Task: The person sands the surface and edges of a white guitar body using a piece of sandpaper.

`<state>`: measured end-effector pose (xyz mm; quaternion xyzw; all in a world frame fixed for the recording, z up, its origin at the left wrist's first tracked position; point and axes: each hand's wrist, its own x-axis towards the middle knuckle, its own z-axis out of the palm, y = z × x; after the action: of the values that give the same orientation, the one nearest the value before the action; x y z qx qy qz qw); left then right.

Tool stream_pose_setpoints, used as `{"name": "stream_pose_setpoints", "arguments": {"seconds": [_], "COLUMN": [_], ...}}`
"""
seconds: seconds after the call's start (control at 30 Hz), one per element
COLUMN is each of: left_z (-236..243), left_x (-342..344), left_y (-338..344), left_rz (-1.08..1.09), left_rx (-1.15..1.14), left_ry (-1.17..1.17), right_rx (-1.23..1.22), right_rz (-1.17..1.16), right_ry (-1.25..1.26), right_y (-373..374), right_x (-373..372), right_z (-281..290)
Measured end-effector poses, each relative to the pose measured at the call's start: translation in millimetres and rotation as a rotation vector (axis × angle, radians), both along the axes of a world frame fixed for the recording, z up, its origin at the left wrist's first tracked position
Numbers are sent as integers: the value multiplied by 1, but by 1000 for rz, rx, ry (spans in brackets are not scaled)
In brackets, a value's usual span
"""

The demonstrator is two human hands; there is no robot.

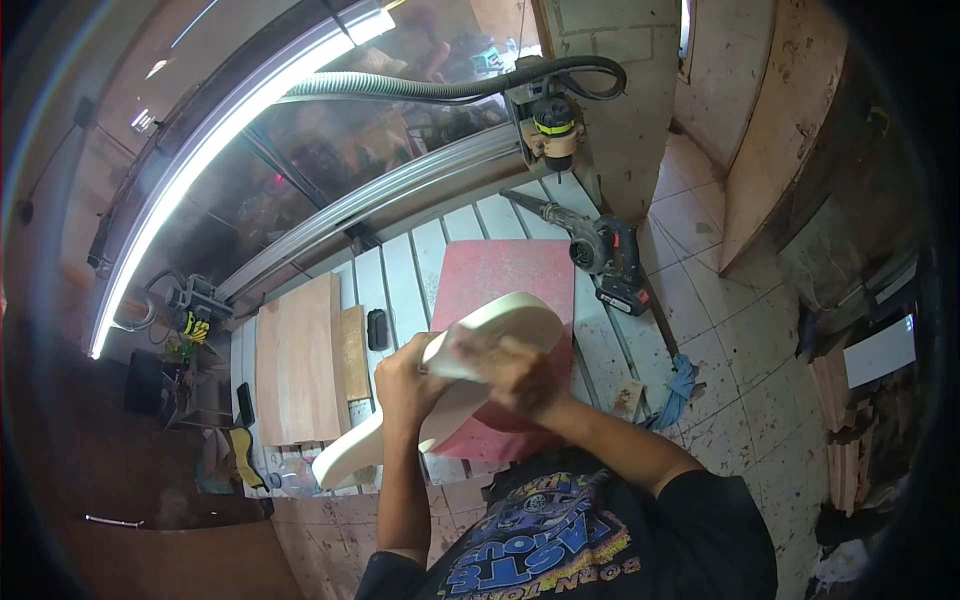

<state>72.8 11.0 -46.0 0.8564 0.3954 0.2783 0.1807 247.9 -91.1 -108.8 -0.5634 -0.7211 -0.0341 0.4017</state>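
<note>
Gripping a pale curved wooden piece (470, 365), the left hand (405, 385) has its fingers curled tight around the middle, while the right hand (515, 375) presses a small white pad (452, 358) against it. Below lies a pink mat (510, 275) on the slatted table (405, 270), boards (300, 360) nearby.

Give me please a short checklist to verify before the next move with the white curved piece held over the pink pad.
1. Left hand grips the white curved piece from the side: ok.
2. Right hand presses on top of the piece: ok.
3. Pink pad lies flat under the piece: ok.
4. Piece fully supported: not ok, its lower end hangs past the slatted table edge.
5. Black power tool lies apart from both hands: ok.
6. What the right hand holds against the piece: cannot tell.
</note>
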Motion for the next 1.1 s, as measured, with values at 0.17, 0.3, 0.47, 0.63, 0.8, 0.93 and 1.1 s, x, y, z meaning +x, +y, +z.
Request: {"name": "stream_pose_setpoints", "arguments": {"seconds": [0.17,0.3,0.47,0.63,0.8,0.93,1.1], "left_z": [0,-5,1,0,-5,-4,-3], "left_x": [3,-10,-3,-7,-8,-8,-6], "left_y": [2,5,7,13,18,18,17], "left_rz": [-51,-119,-110,-97,-95,-94,-86], "left_rx": [9,-24,-22,-63,-41,-73,-11], "left_ry": [34,-53,-46,-33,-6,-12,-13], "right_rx": [221,65,186,70,86,59,157], "right_rz": [-224,-55,-158,-64,-251,-44,-308], "right_ry": [304,40,146,-21,92,-91,246], "right_y": [11,2,15,13,16,17,20], "right_x": [-18,-28,-28,-21,-25,-22,-37], "right_z": [-15,12,-3,1,-6,-2,-8]}}
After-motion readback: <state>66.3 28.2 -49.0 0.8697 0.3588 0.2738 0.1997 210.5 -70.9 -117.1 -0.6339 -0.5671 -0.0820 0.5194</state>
